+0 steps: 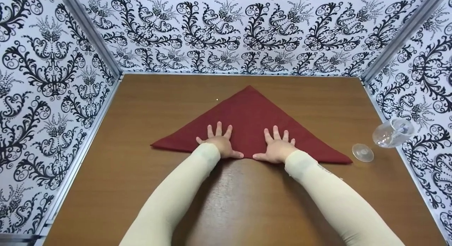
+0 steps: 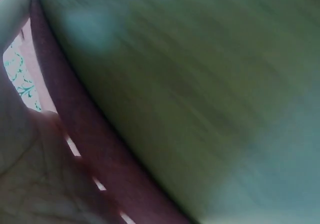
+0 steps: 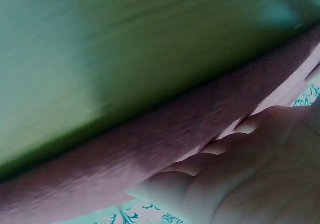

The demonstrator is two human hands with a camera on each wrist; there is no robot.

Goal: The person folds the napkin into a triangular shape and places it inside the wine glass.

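Note:
A dark red cloth, folded into a triangle, lies on the wooden table with its tip toward the back wall. Near the middle of its front folded edge, my left hand lies palm down with fingers spread. My right hand rests on the cloth in the same way, a short gap to the right. Both thumbs point at each other along the fold. In the left wrist view the cloth's edge runs beside the palm, and the right wrist view shows the fold close to the fingers.
On the right side of the table a clear wine glass lies tipped over, its round base toward the cloth's right corner. Patterned black-and-white walls enclose the back and both sides.

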